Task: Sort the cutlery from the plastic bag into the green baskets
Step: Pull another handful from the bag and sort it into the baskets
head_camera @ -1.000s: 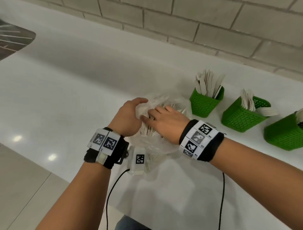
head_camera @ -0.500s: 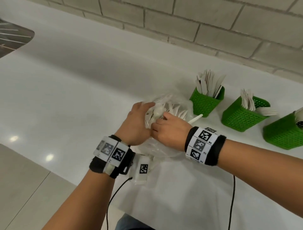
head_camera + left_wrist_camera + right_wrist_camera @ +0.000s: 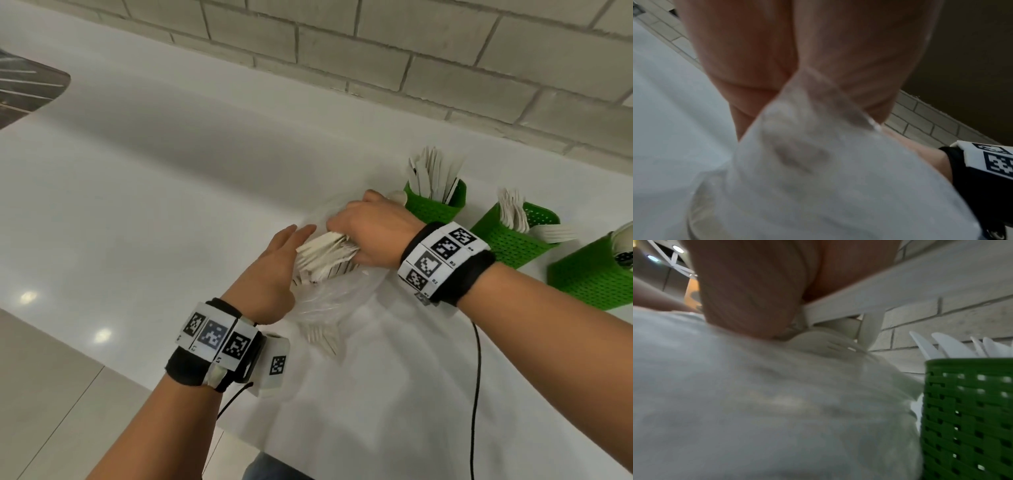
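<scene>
A clear plastic bag (image 3: pixel 329 301) lies crumpled on the white counter (image 3: pixel 171 171), with white plastic cutlery inside. My right hand (image 3: pixel 356 233) grips a bundle of white cutlery (image 3: pixel 322 253) at the bag's mouth, handles sticking out to the left. My left hand (image 3: pixel 291 246) lies against that bundle with its fingers stretched out. In the left wrist view the bag's film (image 3: pixel 818 162) is pinched in the left hand. Three green baskets stand to the right: the nearest (image 3: pixel 435 202) with flat utensils, the second (image 3: pixel 513 243), the third (image 3: pixel 596 277). The right wrist view shows a cutlery handle (image 3: pixel 879 293) under the fingers and the basket (image 3: pixel 966 418) close by.
A pale brick wall (image 3: pixel 411 68) runs behind the counter. A dark ribbed surface (image 3: pixel 27 89) sits at the far left. A black cable (image 3: pixel 476 377) hangs over the counter's front edge beneath my right wrist. Tiled floor (image 3: pixel 51 394) shows at the lower left.
My right hand has drawn a bundle of cutlery up out of the bag and shifted right, towards the nearest basket. The left hand's fingers have straightened against the bundle.
</scene>
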